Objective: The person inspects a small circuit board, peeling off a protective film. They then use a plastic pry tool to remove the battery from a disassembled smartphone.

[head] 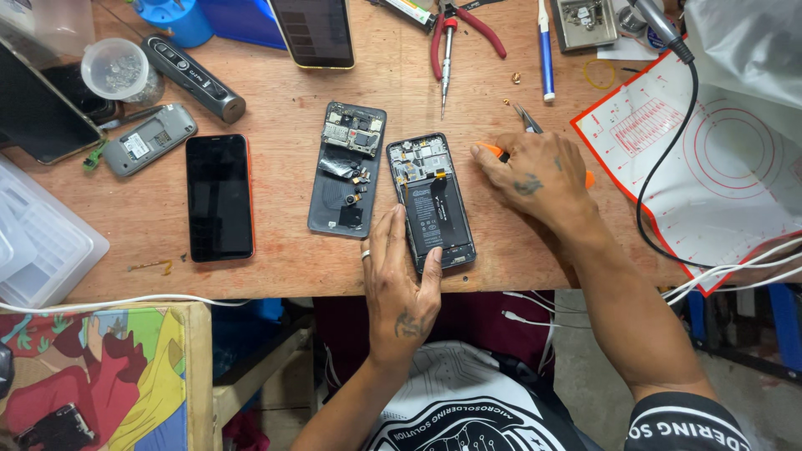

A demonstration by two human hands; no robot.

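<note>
Closest to the bottom of the frame, the left hand (401,280) lies flat along the lower left edge of the opened phone (431,200), fingers spread and loose, thumb pressed on the phone's bottom corner; it's pinning the phone down rather than wrapping round it. The phone sits face-down at the centre of the wooden desk (276,259), back off, battery and boards showing.

Just right of it, the right hand (535,175) rests on the desk with its fingers curled over an orange pry tool (493,150), the tip poking out toward the phone's upper right corner. That grip is closed on the tool, though I can't tell how tight.

Left of the open phone, almost touching it, lies the removed back cover (347,171) with a small board in it. Further left there's an intact black phone (219,197), screen dark, then a small grey handset (150,139).

Toward the top of the frame: tweezers (526,119) just above the right hand, red-handled pliers (455,33), a blue pen (545,58), another phone (312,32) and a clear cup of small parts (119,71) at upper left. A white and red work mat (718,175) fills the right side with a black cable across it.
</note>
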